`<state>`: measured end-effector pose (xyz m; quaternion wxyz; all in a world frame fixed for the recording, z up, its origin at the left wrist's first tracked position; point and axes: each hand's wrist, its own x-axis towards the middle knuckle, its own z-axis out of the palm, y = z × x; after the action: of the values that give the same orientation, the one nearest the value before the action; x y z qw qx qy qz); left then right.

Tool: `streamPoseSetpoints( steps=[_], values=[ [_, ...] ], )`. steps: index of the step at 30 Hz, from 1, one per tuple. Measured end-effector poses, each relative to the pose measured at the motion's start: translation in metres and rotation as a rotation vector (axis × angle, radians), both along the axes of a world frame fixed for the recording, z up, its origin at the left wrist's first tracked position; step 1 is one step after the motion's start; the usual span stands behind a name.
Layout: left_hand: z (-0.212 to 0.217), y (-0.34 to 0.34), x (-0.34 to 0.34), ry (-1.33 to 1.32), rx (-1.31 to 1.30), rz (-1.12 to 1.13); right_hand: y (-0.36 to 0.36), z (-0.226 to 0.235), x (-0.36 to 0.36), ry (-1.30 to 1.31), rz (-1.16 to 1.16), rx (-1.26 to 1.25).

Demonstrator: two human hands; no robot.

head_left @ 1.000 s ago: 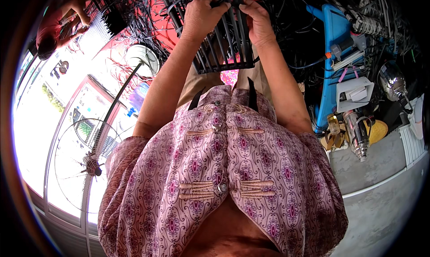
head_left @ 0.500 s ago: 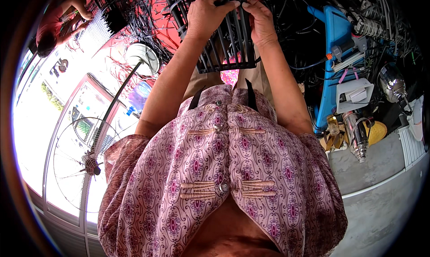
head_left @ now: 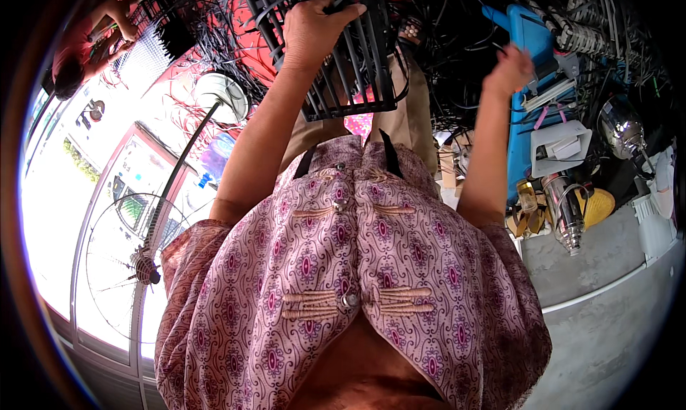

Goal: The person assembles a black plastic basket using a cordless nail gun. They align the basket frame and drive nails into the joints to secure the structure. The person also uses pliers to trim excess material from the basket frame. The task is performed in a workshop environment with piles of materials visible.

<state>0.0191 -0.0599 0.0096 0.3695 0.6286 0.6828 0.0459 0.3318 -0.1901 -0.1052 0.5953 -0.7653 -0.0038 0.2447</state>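
My left hand (head_left: pixel 314 28) is closed around the bars of a black slatted grille (head_left: pixel 350 67) that rests in front of me, above my lap. My right hand (head_left: pixel 509 68) is off the grille, lifted to the right, its fingers loosely curled and blurred; I see nothing in it. It hovers in front of a tangle of black cables (head_left: pixel 450 60) and next to a blue plastic piece (head_left: pixel 525 35). My patterned pink shirt fills the lower middle of the view.
Another person (head_left: pixel 93 38) bends over a perforated panel at the top left. A standing wire fan (head_left: pixel 143 260) is at my left. At the right lie a white box (head_left: pixel 564 149), a metal flask (head_left: pixel 564 210), a yellow object (head_left: pixel 599 206) and a concrete ledge (head_left: pixel 600 267).
My right hand has let go of the grille and swung out to the right. My left hand still grips the grille, which sits lower and nearer now.
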Motion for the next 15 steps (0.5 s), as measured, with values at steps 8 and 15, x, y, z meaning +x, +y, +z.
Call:
streamPoseSetpoints(
  steps=[8,15],
  values=[
    [0.003,0.003,-0.001,-0.051,0.035,-0.029,-0.081,-0.077,0.164,-0.482,0.458,-0.952],
    [0.003,0.004,-0.01,-0.02,-0.023,0.014,-0.067,-0.115,0.195,-0.353,0.331,-1.118]
  ],
)
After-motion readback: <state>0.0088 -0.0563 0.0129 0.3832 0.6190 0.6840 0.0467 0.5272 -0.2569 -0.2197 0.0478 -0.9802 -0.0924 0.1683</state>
